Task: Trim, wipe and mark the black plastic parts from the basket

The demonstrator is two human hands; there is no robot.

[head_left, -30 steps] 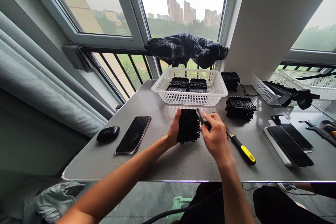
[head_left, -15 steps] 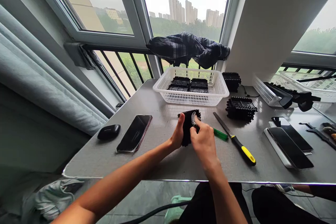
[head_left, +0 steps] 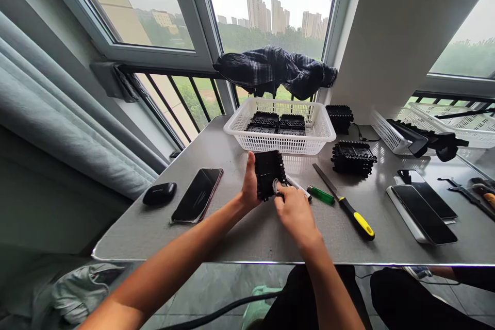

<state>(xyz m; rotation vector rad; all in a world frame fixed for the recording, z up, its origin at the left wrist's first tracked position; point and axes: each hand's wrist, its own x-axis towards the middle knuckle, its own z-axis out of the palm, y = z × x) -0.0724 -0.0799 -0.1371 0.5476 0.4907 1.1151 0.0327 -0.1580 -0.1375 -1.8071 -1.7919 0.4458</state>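
Observation:
My left hand [head_left: 250, 183] grips a black plastic part [head_left: 268, 169] by its left side, thumb up along the edge. The part is tilted with a broad flat face toward me, and its right edge is toothed. My right hand [head_left: 296, 211] is closed on a small grey wad [head_left: 276, 186] that looks like folded cloth, pressed to the part's lower right corner. Just beyond my right fingers lies a slim whitish stick-like tool [head_left: 298, 186], partly hidden. Beside it are a green lighter [head_left: 320, 195] and a file [head_left: 348, 206] with a black and yellow handle.
A white plastic basket [head_left: 280, 143] holds several black parts. More parts are stacked on the table [head_left: 232, 240] at right [head_left: 353, 158]. Phones lie left [head_left: 197, 195] and right [head_left: 425, 214], near a black case [head_left: 159, 194]. Another person's leg [head_left: 410, 294] shows at lower right.
The black part has turned its broad face toward me and shifted slightly left and up. My right hand has slid down to its lower right corner, uncovering the whitish tool and more of the lighter.

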